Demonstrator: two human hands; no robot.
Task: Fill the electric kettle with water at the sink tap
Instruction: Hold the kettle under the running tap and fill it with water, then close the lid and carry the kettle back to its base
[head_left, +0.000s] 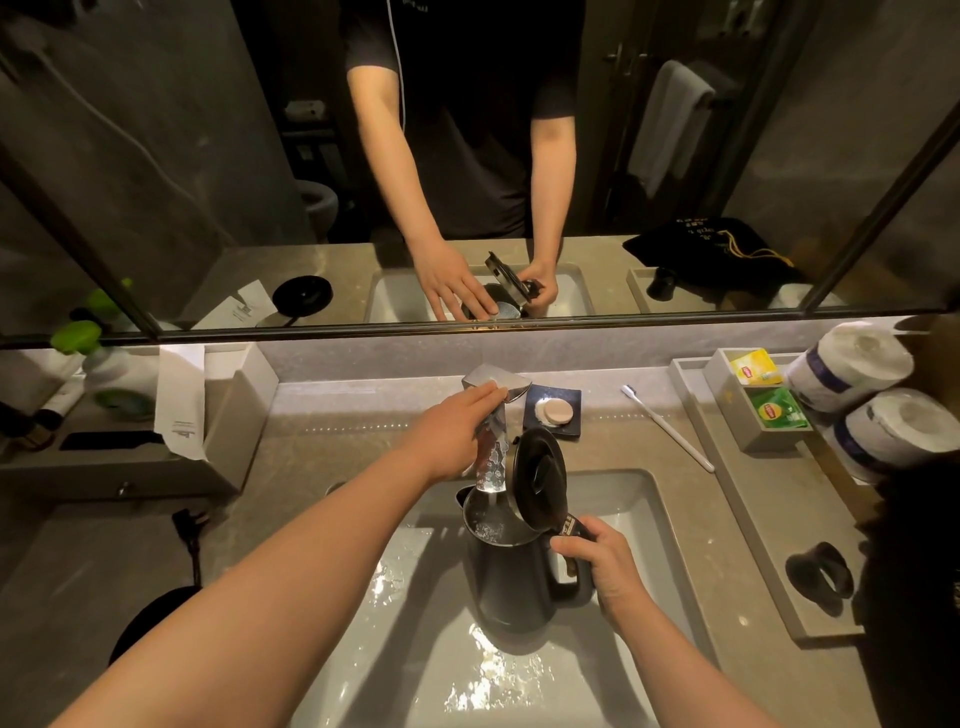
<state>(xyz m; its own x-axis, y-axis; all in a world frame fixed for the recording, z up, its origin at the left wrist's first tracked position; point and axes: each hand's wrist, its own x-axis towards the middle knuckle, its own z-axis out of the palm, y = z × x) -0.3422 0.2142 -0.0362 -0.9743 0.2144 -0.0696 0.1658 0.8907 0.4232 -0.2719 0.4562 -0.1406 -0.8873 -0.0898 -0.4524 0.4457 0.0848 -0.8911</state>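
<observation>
A dark grey electric kettle (511, 587) stands upright in the white sink (613, 670), its black lid (537, 480) flipped open. My right hand (605, 564) is closed around the kettle's handle. A chrome tap (493, 426) reaches over the basin, and a stream of water (491, 488) falls from it into the kettle's mouth, where it bubbles. My left hand (454, 431) rests flat on the tap's lever, fingers together and stretched forward. Water also glints on the sink floor around the kettle.
The kettle's round black base (150, 623) and its cord lie on the counter at left. A soap dish (553, 413) and a toothbrush (670, 428) are behind the sink. Tea bags (769, 395), toilet rolls (862, 395) and a black ring (821, 577) sit at right. A mirror fills the wall ahead.
</observation>
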